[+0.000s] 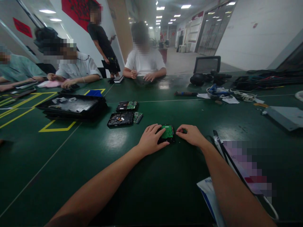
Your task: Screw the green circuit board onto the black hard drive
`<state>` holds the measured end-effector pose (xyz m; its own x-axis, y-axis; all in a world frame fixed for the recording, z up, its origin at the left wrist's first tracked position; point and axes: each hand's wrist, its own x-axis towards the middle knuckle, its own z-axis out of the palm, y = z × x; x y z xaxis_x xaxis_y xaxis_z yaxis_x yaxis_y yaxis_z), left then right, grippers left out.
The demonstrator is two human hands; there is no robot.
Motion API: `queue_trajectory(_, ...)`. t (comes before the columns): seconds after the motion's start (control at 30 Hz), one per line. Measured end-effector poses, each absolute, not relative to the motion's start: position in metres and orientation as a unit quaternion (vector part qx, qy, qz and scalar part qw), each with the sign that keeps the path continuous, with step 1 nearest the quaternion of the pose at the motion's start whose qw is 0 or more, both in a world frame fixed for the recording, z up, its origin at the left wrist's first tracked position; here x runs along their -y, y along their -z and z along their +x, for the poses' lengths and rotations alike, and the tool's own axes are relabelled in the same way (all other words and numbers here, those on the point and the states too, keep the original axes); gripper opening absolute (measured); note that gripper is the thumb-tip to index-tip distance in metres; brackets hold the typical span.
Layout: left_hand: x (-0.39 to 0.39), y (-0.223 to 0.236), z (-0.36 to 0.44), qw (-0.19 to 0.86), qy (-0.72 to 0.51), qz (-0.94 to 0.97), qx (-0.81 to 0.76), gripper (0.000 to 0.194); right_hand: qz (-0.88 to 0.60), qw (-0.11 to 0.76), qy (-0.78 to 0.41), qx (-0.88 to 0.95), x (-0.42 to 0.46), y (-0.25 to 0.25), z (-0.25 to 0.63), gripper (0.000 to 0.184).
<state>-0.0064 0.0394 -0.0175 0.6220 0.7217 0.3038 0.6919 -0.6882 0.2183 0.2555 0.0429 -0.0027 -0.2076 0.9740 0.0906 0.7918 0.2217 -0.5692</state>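
A hard drive [168,131] with a green circuit board facing up lies on the dark green table in front of me. My left hand [152,138] holds its left side, thumb along the near edge and fingers across the top. Just right of the drive, my right hand [189,134] has thumb and fingertips pinched together; anything between them is too small to make out. Tiny specks, perhaps screws, lie by the drive's near right corner. Farther left are a second hard drive [127,106], an opened black drive casing [120,119] and a loose circuit board [138,117].
Stacked black trays [94,108] stand at left near yellow tape markings. On the right are a grey metal box [284,116], cables [246,95], a dark screwdriver-like tool [186,93] and a white-blue packet [209,192] beside my forearm. Several people are around the table.
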Motion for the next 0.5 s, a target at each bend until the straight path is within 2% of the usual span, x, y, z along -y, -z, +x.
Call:
queue_trajectory(0.2,-0.047,0.02,-0.012,0.04,-0.165,0.907,-0.386,0.074,-0.582,0.202,-0.227,0.754,-0.04,-0.003,0.257,0.028)
queue_trajectory(0.33,-0.056,0.022,-0.014,0.05,-0.163,0.912,-0.374,0.074,-0.567,0.156,-0.262,0.765,-0.035,-0.012,0.262,0.064)
queue_trajectory(0.4,-0.056,0.022,-0.015,0.055,-0.172,0.91,-0.373,0.076,-0.574,0.156,-0.249,0.764,-0.035,-0.011,0.263,0.061)
queue_trajectory(0.5,-0.048,0.021,-0.013,0.046,-0.199,0.89,-0.407,0.086,-0.578,0.176,-0.227,0.764,-0.039,-0.006,0.263,0.035)
